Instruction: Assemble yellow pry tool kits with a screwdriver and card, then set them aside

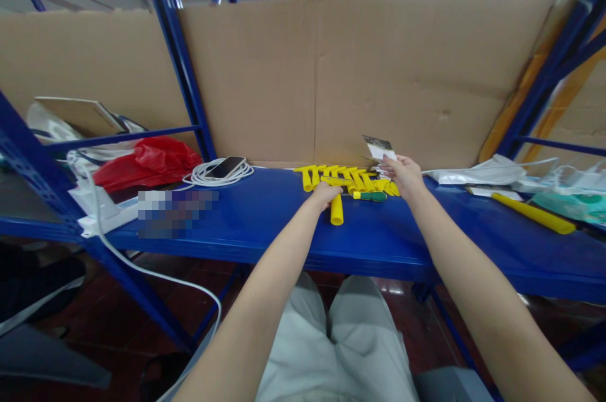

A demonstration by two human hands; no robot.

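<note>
My left hand (324,194) is closed on a yellow T-shaped tool (336,211) whose hollow round handle points toward me over the blue shelf. Pinched in my right hand (405,173) is a small black-and-white card (379,147), raised above the shelf. Behind my hands lies a row of similar yellow T-shaped tools (356,177), partly overlapping each other. A screwdriver (370,196) with a green and yellow handle rests just right of the held tool. Some white slips (384,171) show beside my right fingers, partly hidden.
A coiled white cable (201,176) with a phone (227,167) sits at the left, near a red plastic bag (149,161). On the right are white packets (478,171), a long yellow piece (533,212) and face masks (575,200). Cardboard (379,74) backs the blue shelf (265,225).
</note>
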